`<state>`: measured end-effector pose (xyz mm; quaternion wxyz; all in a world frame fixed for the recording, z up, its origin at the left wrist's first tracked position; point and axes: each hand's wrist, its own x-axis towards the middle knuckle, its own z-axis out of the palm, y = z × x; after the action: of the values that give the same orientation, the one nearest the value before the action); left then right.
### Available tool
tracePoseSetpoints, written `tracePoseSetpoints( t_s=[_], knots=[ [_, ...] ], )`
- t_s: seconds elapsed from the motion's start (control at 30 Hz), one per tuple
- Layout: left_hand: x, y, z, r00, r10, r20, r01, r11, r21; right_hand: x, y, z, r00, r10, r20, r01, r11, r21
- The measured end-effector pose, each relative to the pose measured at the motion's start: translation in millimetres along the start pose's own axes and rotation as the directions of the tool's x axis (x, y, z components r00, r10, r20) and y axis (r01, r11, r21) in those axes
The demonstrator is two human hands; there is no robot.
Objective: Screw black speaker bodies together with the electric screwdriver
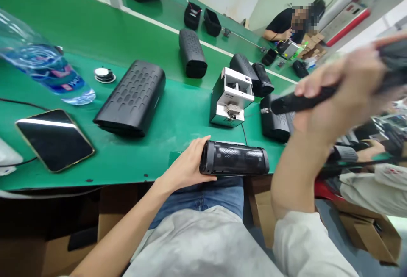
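Note:
My left hand (pixel 187 162) grips the left end of a black portable speaker (pixel 237 158), thumb and fingers around it. The speaker lies on its side at the table's front edge, its dark inner face with perforated patches turned up. Raised at the right, my right hand (pixel 343 86) is closed around a black elongated tool (pixel 308 99) that looks like an electric screwdriver. Motion smears this hand and the tool's rear end. Just behind the speaker stands a white-and-black screw feeder (pixel 232 99).
On the green table (pixel 181 116) are a black speaker shell (pixel 133 97), a phone (pixel 55 139), a water bottle (pixel 47 63) and a small round part (pixel 104 74). More speaker housings (pixel 192 52) stand behind. A co-worker (pixel 286 23) sits across; another person's sleeve (pixel 375 188) is at right.

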<state>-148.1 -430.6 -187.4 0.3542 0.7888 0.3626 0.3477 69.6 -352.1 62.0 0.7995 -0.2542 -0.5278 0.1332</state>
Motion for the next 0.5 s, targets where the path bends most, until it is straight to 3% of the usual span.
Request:
tracePoseSetpoints(
  t_s=[0.1,0.2,0.37,0.5],
  knots=[
    [-1,-1,-1.2,1.0,-0.002,0.019,0.002,1.0,0.001,11,49,13,0.99,-0.14,-0.031,0.14,0.99,-0.026],
    [-1,-1,-1.4,1.0,-0.006,0.024,0.006,1.0,0.007,11,78,15,0.995,-0.095,0.017,0.096,0.991,-0.091],
    [-1,0,-1.5,0.999,-0.036,0.019,0.036,0.999,0.008,8,103,5,0.995,0.031,0.099,-0.014,0.986,-0.167],
    [0,1,-2.3,0.999,-0.043,0.028,0.042,0.999,0.014,8,111,2,0.994,0.024,0.106,-0.006,0.987,-0.163]
  ],
)
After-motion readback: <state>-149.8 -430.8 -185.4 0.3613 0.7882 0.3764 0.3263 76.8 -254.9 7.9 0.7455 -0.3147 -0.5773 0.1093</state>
